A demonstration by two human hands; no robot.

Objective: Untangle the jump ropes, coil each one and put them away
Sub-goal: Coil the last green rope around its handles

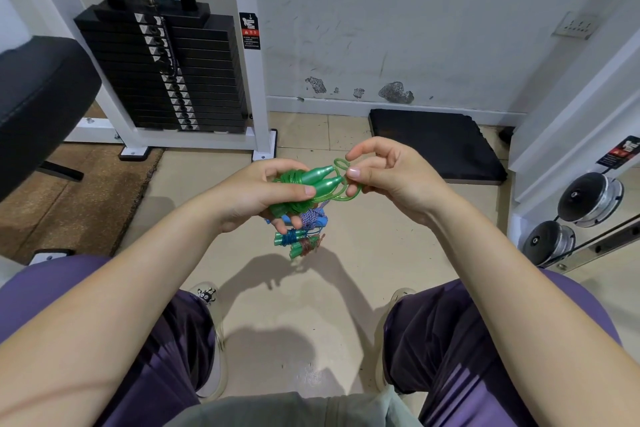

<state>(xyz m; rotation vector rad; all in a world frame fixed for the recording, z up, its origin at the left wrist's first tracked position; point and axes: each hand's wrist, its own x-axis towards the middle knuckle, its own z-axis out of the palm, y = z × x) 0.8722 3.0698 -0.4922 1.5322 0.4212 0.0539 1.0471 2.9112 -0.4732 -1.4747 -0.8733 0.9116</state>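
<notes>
We sit with our legs in purple trousers (485,350) apart, and our light shoes (214,333) rest on the pale tiled floor (311,305). On the floor between our feet lie more jump ropes: one bundle with blue cord (286,238), one with brown cord (305,246), and a purple and white rope (309,218) just behind them. Above these we hold up the green jump rope (313,184). Our left hand (256,194) grips its coil and both green handles, with the thumb pressed on top. Our right hand (388,173) pinches a loose loop of the green cord between thumb and fingers, just beside the handle tips. Farther off, a black mat (436,142) lies by the wall. On the left stands a white machine with a black weight stack (166,73). A black padded seat (38,97) is near it. On the right are round dumbbells (588,198) on a rack.
</notes>
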